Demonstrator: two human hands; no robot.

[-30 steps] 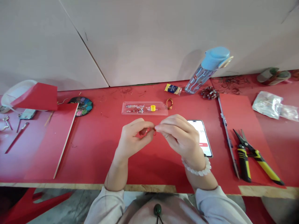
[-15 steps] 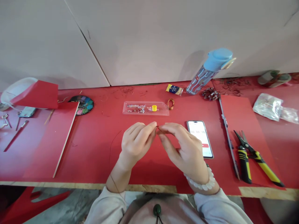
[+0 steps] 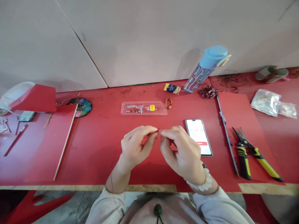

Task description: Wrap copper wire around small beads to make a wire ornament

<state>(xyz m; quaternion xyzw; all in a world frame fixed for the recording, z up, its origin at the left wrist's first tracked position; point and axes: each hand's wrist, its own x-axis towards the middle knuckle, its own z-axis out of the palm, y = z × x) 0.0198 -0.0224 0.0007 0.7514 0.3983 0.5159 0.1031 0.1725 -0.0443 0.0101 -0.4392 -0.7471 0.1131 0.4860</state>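
Observation:
My left hand pinches a thin dark red cord, whose loose length trails down over my left forearm and sleeve. A small loop of the cord shows between the fingertips of both hands. Opposite it, my right hand has thumb and forefinger closed at that loop, with a white bead bracelet on the wrist. Beyond the hands lies a clear plastic tray with small beads and a yellow cap in it. A coiled golden-brown ring of cord touches the tray's right end.
Right of my hands lies a phone showing a timer. Farther right are black-and-yellow pliers on a red board. A blue-lidded bottle and a yellow packet stand near the wall. A board lies left.
My fingertips have shifted slightly down, and a small cord loop now shows between them. The cord's trailing length hangs closer to my left arm. The view has turned a little.

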